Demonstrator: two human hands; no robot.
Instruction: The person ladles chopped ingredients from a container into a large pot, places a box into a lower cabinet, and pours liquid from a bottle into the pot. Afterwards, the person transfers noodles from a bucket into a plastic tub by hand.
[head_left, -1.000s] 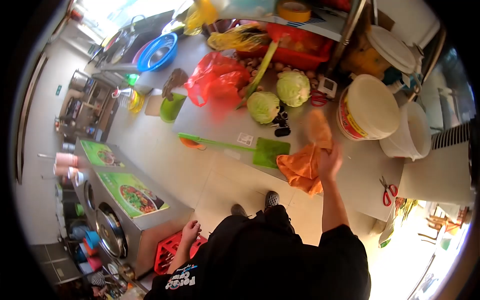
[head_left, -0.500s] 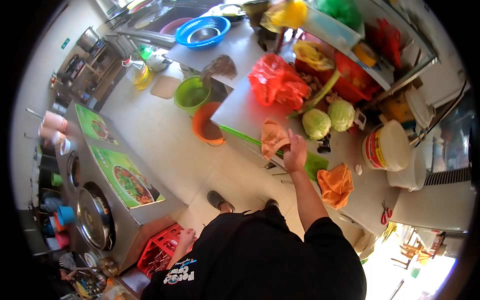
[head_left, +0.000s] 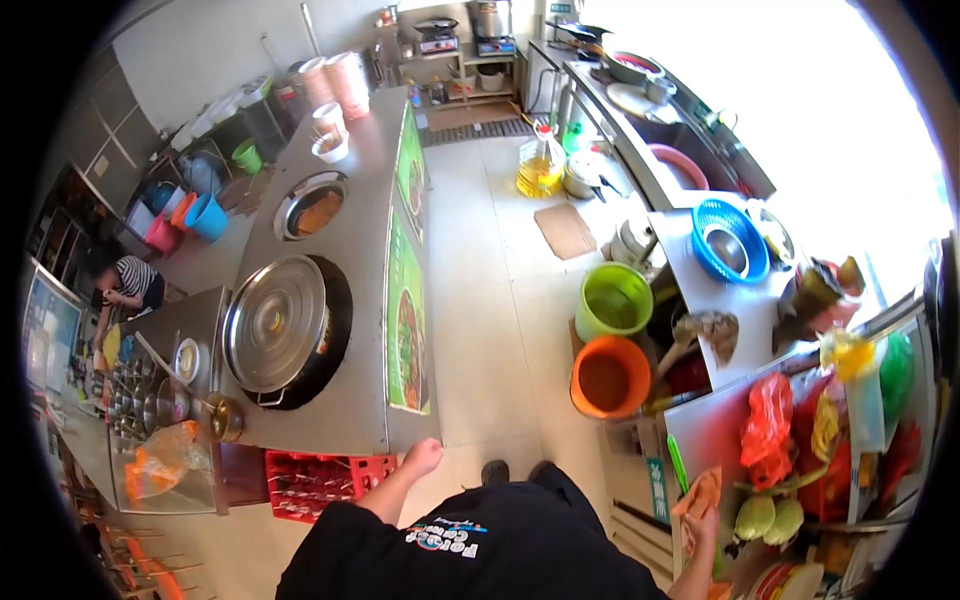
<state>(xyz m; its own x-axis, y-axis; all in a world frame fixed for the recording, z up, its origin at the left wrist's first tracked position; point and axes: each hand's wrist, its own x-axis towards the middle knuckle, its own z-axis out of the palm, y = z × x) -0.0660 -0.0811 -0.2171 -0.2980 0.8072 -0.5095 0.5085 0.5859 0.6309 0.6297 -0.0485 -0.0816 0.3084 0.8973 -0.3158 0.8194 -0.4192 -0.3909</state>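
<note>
Orange cloth [head_left: 698, 490] is in the right hand [head_left: 704, 524], at the near edge of the counter [head_left: 706, 420], beside a long green handle [head_left: 677, 464]. I judge it to be light, so its weight should ask almost nothing from the wrist. It is probably soft and limp, with no stiffness of its own, and it should fold wherever it is pressed. Breaking is not a worry, and I do not expect it to slip much; whether it is wet or dry, I cannot tell. A good place to take hold seems to be the gathered middle, with several layers between the fingers and the palm, because a pinch at one corner would leave the rest hanging loose.

In look, the cloth is pale orange, crumpled, with an uneven outline, and a part of it stands above the hand. The right fingers appear to be closed around its lower part, though the thumb is too small to make out. The left hand [head_left: 424, 457] is loosely curled, with nothing visible in it, near the corner of the cooking counter [head_left: 362, 415].
</note>
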